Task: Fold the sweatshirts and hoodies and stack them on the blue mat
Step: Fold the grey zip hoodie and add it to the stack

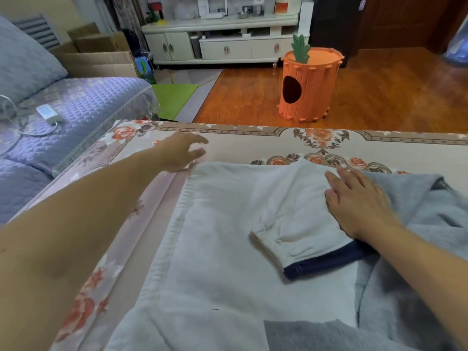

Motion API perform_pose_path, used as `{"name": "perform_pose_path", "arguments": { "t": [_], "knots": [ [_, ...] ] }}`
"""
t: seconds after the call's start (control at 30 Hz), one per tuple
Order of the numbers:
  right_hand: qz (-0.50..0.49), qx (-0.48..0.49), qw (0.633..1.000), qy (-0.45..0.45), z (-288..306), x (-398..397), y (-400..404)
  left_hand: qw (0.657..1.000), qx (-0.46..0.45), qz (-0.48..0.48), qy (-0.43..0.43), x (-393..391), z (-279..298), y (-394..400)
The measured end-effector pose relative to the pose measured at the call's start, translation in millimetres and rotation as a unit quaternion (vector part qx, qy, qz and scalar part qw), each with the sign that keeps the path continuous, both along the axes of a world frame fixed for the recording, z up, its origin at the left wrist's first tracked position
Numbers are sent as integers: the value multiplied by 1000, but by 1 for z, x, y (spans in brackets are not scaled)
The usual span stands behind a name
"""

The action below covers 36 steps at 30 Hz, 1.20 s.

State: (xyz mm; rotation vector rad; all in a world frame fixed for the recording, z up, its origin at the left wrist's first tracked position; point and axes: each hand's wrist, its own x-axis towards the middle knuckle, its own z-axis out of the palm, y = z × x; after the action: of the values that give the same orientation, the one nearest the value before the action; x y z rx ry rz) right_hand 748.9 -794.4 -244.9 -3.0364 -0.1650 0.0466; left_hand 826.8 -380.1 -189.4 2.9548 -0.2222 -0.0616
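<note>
A white sweatshirt (222, 239) lies spread flat on a table covered by a floral cloth (253, 144), its hem edge running along the left side and one sleeve (291, 224) folded across the body so that the cuff points toward the middle. A dark navy band (326, 262) shows just under that folded sleeve. To the right, a grey garment (415, 211) lies partly beneath and beside the white one, and another grey patch (316, 335) shows at the bottom edge. The right hand (359, 201) rests palm down on the folded sleeve where white meets grey, fingers straight and slightly spread, pressing the fabric rather than gripping it. The left hand (181, 153) reaches out to the far left corner of the white sweatshirt, fingers extended and loose; it is blurred, and whether the fingertips touch the corner or only sit just beside it cannot be told. No fabric is seen pinched in it. Beyond the table stands an orange carrot-shaped stool (309, 87) on a wooden floor (379, 97), with a white cabinet (222, 41) against the back wall. On the left is a blue-grey sofa (83, 107) with a white remote (49, 114) lying on its seat, cardboard boxes (101, 57) behind it, and a green mat (172, 97) on the floor.
</note>
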Motion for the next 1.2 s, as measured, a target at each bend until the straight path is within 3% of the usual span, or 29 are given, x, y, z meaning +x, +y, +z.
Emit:
{"name": "perform_pose_path", "arguments": {
  "t": [0.1, 0.23, 0.4, 0.5, 0.6, 0.67, 0.83, 1.0, 1.07, 1.2],
  "knots": [
    [1, -2, 1000, -1, 1, 0, 0, 990, 49, -55, 121, -5, 9, -3],
    [0, -6, 1000, 2, 1, -1, 0, 965, 216, -62, 134, 1, 8, -2],
    [0, -5, 1000, 0, 3, -2, 0, 938, 281, -7, 205, -1, 12, -16],
    [0, -1, 1000, -1, 3, -2, 0, 940, 277, -1, 199, -7, 14, -28],
    [0, 5, 1000, -2, 1, -1, -1, 958, 270, -9, 99, -15, 5, -36],
    [-1, 6, 1000, -2, 0, 0, -1, 971, 227, 6, 81, -19, 0, -41],
    [-3, 10, 1000, -3, -2, 0, -2, 979, 30, 109, 172, -23, 9, -25],
    [-3, 8, 1000, -7, -3, 0, -2, 939, -163, 178, 246, -33, 28, -5],
    [-3, 6, 1000, -7, -2, 1, -2, 950, -143, 157, 230, -35, 31, -7],
    [-3, 0, 1000, -6, -3, 1, -2, 986, -11, 107, 127, -44, 35, -24]
  ]
}}
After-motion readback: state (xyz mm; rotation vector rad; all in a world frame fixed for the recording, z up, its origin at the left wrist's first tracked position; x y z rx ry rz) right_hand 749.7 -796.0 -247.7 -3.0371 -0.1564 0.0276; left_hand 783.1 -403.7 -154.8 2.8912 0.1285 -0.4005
